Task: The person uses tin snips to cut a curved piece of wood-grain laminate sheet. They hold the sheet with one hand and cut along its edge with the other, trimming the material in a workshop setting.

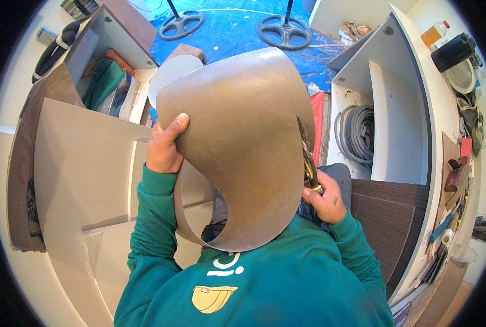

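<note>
1. Main thing: smooth brown thin flexible sheet (237,125), bent into a wide open roll, in front of the person's torso, above the lap. Material unclear; maybe laminate or plastic.
2. Left hand (166,144): gripping the sheet's left edge, thumb on the brown face, fingers mostly hidden behind.
3. Right hand (327,201): closed around a dark metal hand tool with yellow parts (310,170), at the sheet's right edge. Tool type unclear; thumb close to the sheet, contact can't be told.
4. Handling, judged: light for its size, springy, likely to uncurl if let go. Smooth face probably a bit slippery; thin edges may chip or crack if over-bent.
5. Best hold: opposite edges, thumb outside, fingers inside, curve kept gentle.
6. Shape: broad rounded face, lower edge sweeping into a loop, soft sheen.
7. Around: beige fine-patterned flat panel (85,158) at left; dark brown wood-grain panel (382,212) at right; coiled grey ribbed-looking hose (357,133) inside a white box-shaped cabinet (398,117); wrinkled blue plastic floor covering (226,32) ahead.
</note>
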Demonstrator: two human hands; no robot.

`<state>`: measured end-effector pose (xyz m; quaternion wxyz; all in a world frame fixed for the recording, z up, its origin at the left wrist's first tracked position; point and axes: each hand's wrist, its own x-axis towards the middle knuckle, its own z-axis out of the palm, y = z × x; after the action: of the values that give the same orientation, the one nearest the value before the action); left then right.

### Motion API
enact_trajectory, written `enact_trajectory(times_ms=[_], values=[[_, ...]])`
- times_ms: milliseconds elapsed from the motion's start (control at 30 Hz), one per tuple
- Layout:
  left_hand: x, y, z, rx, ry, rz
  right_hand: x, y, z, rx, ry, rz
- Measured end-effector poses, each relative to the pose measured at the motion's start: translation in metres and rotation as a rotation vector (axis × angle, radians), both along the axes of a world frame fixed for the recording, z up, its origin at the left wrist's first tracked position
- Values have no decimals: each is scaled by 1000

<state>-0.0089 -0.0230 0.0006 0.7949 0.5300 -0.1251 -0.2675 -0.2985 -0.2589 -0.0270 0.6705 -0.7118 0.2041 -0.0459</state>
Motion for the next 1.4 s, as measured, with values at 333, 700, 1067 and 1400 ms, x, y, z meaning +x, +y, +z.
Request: enact_trajectory(times_ms=[333, 700, 1067, 1400], values=[[0, 1, 4, -22, 19, 25, -5, 3, -5, -90, -9, -27], [3, 10, 6, -3, -22, -20, 6, 7, 12, -46, -45, -42], [5, 15, 3, 21, -37, -9, 6, 5, 8, -96, -60, -44], [5, 15, 3, 39, -64, -19, 7, 2, 8, -159, -39, -19]])
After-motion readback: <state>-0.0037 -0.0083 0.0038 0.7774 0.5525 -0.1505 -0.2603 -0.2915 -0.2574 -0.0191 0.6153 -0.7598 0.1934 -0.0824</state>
